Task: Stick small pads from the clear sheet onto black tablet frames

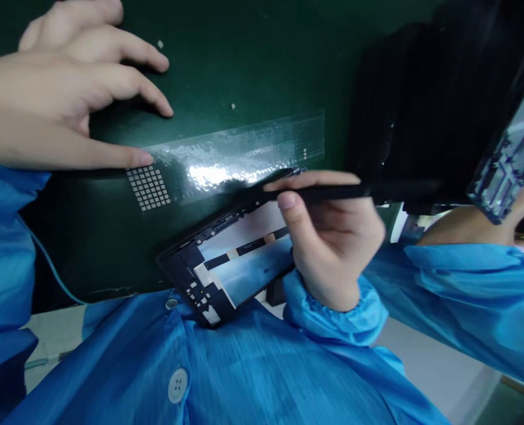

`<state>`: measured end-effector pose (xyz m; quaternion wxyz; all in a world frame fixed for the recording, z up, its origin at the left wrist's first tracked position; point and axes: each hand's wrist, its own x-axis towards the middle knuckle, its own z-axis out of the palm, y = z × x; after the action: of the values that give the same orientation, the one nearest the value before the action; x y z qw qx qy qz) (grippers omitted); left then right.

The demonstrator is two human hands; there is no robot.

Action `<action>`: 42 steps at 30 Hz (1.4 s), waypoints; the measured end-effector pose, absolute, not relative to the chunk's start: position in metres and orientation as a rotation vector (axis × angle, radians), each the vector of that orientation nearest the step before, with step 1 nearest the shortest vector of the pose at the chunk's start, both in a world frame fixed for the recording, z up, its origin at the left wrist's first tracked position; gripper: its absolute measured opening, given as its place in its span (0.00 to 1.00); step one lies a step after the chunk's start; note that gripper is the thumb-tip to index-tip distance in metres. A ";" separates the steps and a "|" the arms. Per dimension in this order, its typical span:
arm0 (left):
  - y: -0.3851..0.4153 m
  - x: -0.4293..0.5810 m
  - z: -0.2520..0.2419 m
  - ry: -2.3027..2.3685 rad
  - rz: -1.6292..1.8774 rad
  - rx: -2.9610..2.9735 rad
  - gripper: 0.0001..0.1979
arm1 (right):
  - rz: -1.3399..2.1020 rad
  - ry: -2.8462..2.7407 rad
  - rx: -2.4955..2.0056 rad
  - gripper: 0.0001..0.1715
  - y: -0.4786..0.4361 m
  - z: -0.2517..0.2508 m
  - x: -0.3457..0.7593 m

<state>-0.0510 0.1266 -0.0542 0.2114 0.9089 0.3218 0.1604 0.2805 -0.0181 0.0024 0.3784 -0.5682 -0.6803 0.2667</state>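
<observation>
One clear film strip (239, 156) lies across the dark green mat (226, 59), carrying one small grid of pale square stickers (149, 188) at its left end. The left hand (62, 88) is open, one fingertip pressed just above that grid. The right hand (332, 242) grips one thin black stylus-like tool (328, 192) — held level over one phone frame (226, 260) at the near edge. Two tiny scraps lie farther back. No writing is legible — too blurred.
</observation>
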 end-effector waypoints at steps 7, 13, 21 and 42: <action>0.122 -0.047 -0.042 0.953 0.303 2.337 0.56 | 1.288 -1.968 -1.123 0.19 0.075 -0.008 0.222; 0.122 -0.048 -0.047 0.913 0.331 2.357 0.47 | 1.336 -2.064 -1.052 0.15 0.083 -0.028 0.218; 0.121 -0.050 -0.044 0.888 0.287 2.375 0.39 | 1.336 -2.105 -1.080 0.12 0.089 -0.020 0.212; 0.130 -0.055 -0.058 0.843 0.420 2.584 0.50 | 0.613 -1.307 -1.437 0.04 -0.031 -0.039 0.286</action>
<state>-0.0554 0.1297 -0.0576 0.1943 0.9217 0.3006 0.1498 0.2862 -0.0314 -0.0386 0.5247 -0.6005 -0.5463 0.2561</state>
